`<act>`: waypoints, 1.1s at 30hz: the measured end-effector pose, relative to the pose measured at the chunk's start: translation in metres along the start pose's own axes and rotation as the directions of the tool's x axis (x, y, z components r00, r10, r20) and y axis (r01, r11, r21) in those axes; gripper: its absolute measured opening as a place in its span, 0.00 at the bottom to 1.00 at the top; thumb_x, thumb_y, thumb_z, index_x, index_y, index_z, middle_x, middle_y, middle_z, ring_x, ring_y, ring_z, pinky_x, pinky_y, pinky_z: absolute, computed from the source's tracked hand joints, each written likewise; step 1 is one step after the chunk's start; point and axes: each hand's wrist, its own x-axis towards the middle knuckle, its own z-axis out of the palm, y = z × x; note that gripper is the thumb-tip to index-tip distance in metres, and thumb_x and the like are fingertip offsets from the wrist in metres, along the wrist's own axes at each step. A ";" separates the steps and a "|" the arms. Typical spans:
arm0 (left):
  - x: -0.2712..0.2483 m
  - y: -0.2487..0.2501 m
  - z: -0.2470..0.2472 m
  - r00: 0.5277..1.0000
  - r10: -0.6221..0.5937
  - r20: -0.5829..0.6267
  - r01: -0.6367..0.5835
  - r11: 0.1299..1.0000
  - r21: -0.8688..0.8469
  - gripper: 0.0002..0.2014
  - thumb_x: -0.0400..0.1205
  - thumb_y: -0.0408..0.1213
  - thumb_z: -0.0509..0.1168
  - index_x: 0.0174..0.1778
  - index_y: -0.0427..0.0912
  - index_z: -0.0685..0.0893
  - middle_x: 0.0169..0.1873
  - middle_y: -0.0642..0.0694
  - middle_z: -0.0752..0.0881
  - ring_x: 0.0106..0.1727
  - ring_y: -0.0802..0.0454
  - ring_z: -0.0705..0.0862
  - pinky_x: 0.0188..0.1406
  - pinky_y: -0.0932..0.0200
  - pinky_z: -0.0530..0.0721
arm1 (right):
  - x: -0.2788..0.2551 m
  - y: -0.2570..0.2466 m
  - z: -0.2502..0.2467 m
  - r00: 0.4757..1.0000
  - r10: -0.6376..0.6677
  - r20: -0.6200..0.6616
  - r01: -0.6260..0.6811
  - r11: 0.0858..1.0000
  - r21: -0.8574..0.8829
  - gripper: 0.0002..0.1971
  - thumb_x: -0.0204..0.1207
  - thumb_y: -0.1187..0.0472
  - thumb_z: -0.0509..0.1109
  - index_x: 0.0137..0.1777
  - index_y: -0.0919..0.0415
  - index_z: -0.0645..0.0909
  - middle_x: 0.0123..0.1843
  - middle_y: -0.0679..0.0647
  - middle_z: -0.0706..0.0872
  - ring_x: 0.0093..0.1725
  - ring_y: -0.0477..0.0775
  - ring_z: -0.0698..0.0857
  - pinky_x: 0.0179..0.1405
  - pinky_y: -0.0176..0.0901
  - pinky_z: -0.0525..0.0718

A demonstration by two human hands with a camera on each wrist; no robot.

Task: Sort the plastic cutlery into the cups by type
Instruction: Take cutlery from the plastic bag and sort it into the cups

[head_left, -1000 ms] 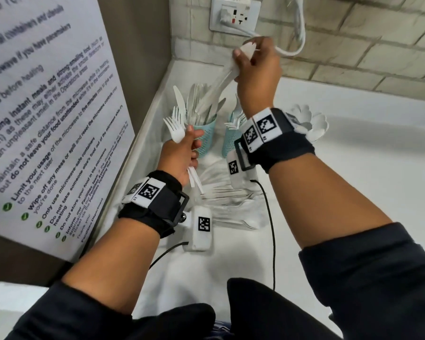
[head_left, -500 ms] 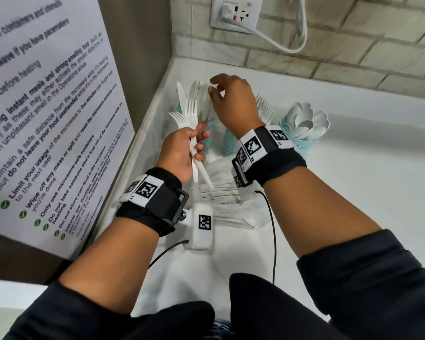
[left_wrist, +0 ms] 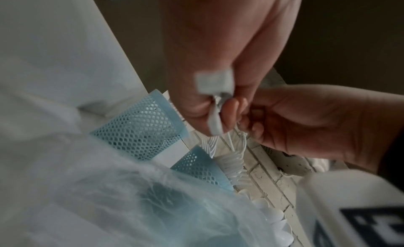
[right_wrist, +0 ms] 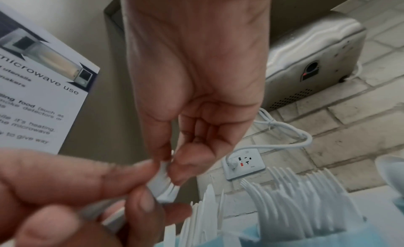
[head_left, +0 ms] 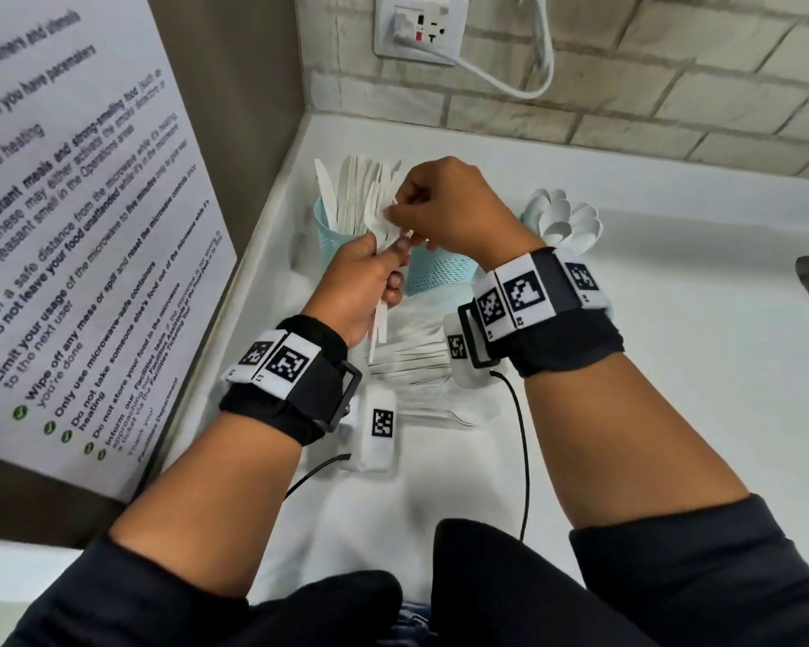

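Observation:
My left hand point(head_left: 380, 273) grips a small bunch of white plastic forks point(head_left: 378, 226) by their handles, tines up, just in front of the cups. My right hand point(head_left: 395, 211) pinches the head of one of these forks point(right_wrist: 164, 185) between thumb and fingertips. Three blue mesh cups stand in a row at the back. The left cup point(head_left: 324, 224) holds knives point(head_left: 346, 189). Behind my right hand, the middle cup point(head_left: 440, 275) holds forks point(right_wrist: 306, 199). The right cup holds spoons point(head_left: 568, 221).
Loose white cutlery point(head_left: 412, 366) lies in clear plastic wrap on the white counter point(head_left: 673, 366) under my wrists. A poster wall point(head_left: 66, 226) closes the left side. On the brick wall behind are a socket point(head_left: 419, 32) and a white cable point(head_left: 500, 81).
My right hand came down from high above the knife cup, where it held a white piece, and now pinches a fork in my left hand. My left hand rose slightly with its forks.

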 end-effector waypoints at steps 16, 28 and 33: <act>-0.001 0.005 0.007 0.988 -0.065 0.142 0.069 0.997 -0.027 0.19 0.88 0.48 0.48 0.51 0.43 0.82 0.27 0.50 0.74 0.19 0.61 0.68 0.17 0.71 0.66 | -0.014 0.029 -0.015 0.993 0.095 -0.075 -0.056 0.910 0.410 0.11 0.76 0.65 0.71 0.34 0.57 0.74 0.31 0.55 0.80 0.28 0.46 0.78 0.24 0.32 0.79; 0.002 -0.002 0.014 0.951 -0.136 0.278 0.089 0.980 0.177 0.22 0.87 0.51 0.48 0.51 0.41 0.84 0.22 0.53 0.66 0.19 0.61 0.63 0.16 0.71 0.62 | -0.007 0.042 -0.037 0.913 0.176 -0.369 -0.037 0.935 0.354 0.08 0.79 0.65 0.66 0.55 0.64 0.81 0.36 0.52 0.84 0.30 0.46 0.84 0.28 0.34 0.80; 0.007 -0.015 0.009 0.970 -0.191 0.147 0.123 0.916 0.381 0.15 0.87 0.45 0.54 0.48 0.41 0.83 0.27 0.51 0.74 0.25 0.60 0.70 0.22 0.71 0.71 | -0.004 0.045 -0.061 0.649 0.180 -0.739 0.043 0.961 0.272 0.04 0.79 0.63 0.64 0.47 0.58 0.80 0.32 0.39 0.79 0.35 0.43 0.81 0.40 0.37 0.82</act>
